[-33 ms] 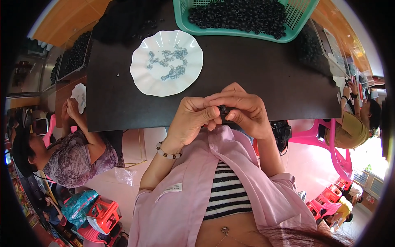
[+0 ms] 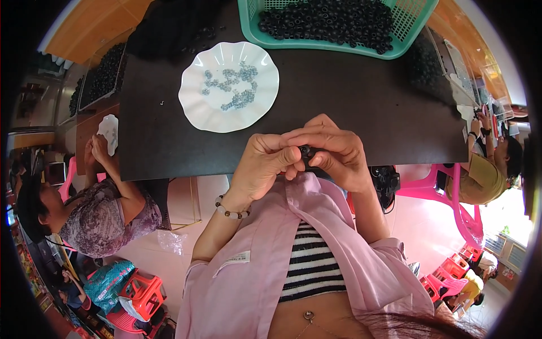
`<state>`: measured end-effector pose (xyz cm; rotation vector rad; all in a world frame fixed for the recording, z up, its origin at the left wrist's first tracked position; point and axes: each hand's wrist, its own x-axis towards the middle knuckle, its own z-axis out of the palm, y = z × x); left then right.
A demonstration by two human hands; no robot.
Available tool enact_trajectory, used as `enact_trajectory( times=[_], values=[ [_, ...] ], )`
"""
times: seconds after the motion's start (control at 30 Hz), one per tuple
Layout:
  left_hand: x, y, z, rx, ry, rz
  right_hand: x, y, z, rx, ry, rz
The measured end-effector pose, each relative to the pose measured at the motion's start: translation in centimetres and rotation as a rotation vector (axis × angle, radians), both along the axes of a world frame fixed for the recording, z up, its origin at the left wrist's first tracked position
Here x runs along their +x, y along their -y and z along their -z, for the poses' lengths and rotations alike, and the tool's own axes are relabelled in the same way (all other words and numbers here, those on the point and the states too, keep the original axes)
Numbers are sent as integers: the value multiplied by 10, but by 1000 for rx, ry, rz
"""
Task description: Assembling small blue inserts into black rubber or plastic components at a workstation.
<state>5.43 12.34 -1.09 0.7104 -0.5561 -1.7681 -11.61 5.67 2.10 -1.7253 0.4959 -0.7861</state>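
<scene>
In the head view, the left hand (image 2: 262, 166) and the right hand (image 2: 333, 152) meet near the middle of the picture, just over the near edge of the black tabletop (image 2: 350, 107). Both are curled, with fingertips pressed together around a small black ring-shaped part (image 2: 307, 151); only a sliver of it shows between the thumbs, so how exactly each finger grips it cannot be made out. The part sits at about three o'clock from the left hand and nine o'clock from the right, touching both.

At eleven o'clock from the hands lies a white scalloped plastic plate (image 2: 195, 110) holding a loose scatter of small pale blue-grey pieces (image 2: 231, 85), well apart from the fingers. At twelve to one o'clock, at the far edge of the tabletop, stands a teal plastic mesh basket (image 2: 415, 25) heaped with small black rings (image 2: 327, 22) of the same kind as the one being pinched.

Judging by how things lie, the work looks to be in mid-course on one single piece: a ring is in hand, the basket is full and the plate keeps plenty of small pieces, so much appears left. No separate pile of finished pieces can be told.

At nine o'clock, a seated person in a patterned top (image 2: 107, 212) works at a neighbouring table.
</scene>
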Motion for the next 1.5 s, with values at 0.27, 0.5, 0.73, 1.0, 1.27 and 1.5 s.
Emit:
enact_trajectory(
  times=[0.27, 0.5, 0.73, 1.0, 1.27, 1.5],
  values=[
    [-7, -7, -6, -11, 13, -72, 2, -9, 2, 13, 66, 83],
    [-9, -6, -2, -12, 33, -69, 2, -11, 5, 48, 74, 142],
    [-17, 1, -6, 23, 18, -57, -3, -11, 7, 46, 77, 220],
    [-27, 8, -7, 39, 30, -94, -5, -8, 13, 107, 172, 230],
    [-27, 11, 6, 72, 12, -133, -9, -2, 24, 81, 134, 171],
    [-26, 14, 20, 45, -49, -74, -13, 5, 26, 110, 66, 216]
  ],
)
